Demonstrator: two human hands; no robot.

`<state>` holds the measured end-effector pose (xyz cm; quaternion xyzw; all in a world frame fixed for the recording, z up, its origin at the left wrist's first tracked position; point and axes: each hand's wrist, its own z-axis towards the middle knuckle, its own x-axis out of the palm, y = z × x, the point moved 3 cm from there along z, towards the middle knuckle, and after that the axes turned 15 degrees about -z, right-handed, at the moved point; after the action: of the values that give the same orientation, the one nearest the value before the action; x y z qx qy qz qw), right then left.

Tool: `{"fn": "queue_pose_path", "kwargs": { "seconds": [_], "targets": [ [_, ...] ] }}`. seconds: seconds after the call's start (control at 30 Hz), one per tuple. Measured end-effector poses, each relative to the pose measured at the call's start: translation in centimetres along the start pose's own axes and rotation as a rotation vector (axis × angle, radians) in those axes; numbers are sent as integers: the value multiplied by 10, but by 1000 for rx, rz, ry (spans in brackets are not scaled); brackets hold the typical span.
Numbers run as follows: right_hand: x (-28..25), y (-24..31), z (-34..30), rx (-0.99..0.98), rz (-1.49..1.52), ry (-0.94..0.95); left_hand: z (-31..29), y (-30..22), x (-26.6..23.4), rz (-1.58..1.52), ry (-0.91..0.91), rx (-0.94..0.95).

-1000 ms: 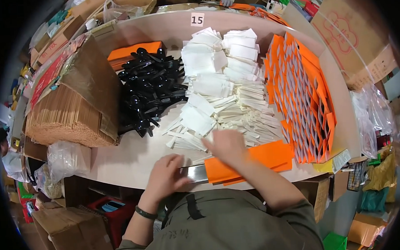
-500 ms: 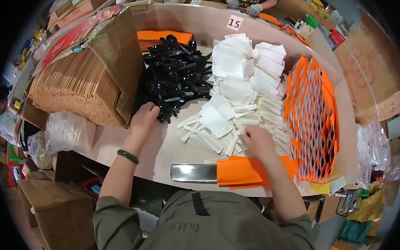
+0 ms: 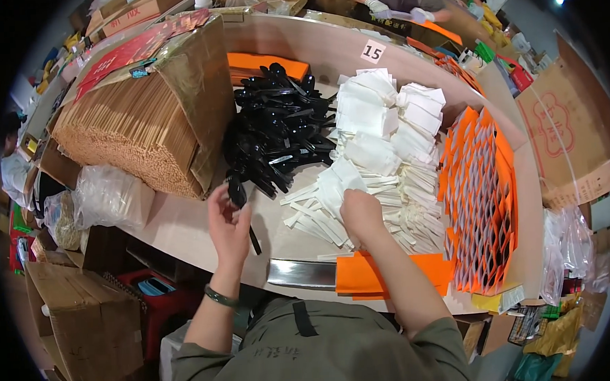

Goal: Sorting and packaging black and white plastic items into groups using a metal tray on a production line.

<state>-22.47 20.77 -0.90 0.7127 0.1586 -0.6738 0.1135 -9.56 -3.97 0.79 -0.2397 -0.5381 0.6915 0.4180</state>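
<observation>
My left hand [image 3: 228, 228] has closed its fingers on a black plastic spoon [image 3: 236, 192], its bowl up at my fingertips and its handle slanting down past my palm. Just beyond it lies the heap of shiny black spoons [image 3: 281, 120]. My right hand [image 3: 362, 214] is closed at the near edge of the piled white paper packets [image 3: 368, 106]; the hand itself hides what its fingers hold, if anything. Thin white paper-wrapped strips [image 3: 313, 214] lie scattered beside it. Below my right forearm is a flat orange stack [image 3: 353, 278] on a shiny metal plate [image 3: 302, 272].
A carton [image 3: 213, 119] packed with thin wooden sticks stands at the left. Fanned orange sleeves [image 3: 479, 196] line the right side by the raised table rim [image 3: 521, 147]. More orange sleeves [image 3: 265, 64] lie at the back. Across the table a gloved co-worker [image 3: 406, 9] handles something orange.
My left hand has drawn back from the heap toward me with a black spoon in it. My right hand has shifted left, nearer the white packets. The whole view has tilted slightly.
</observation>
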Motion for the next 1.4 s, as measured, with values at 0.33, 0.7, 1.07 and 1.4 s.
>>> {"fn": "queue_pose_path", "kwargs": {
  "seconds": [0.33,0.7,1.07,1.4],
  "targets": [
    [-73,-26,-2,-100,-35,-489,-24,39,-51,-221,-307,-421],
    [-31,65,-111,-764,252,-139,-55,13,-67,-307,-415,-413],
    [-36,27,-139,-347,480,-316,-78,-4,-31,-224,-10,-553],
    [-2,39,-151,-786,127,-465,-5,-63,-10,738,367,353]
  ]
}}
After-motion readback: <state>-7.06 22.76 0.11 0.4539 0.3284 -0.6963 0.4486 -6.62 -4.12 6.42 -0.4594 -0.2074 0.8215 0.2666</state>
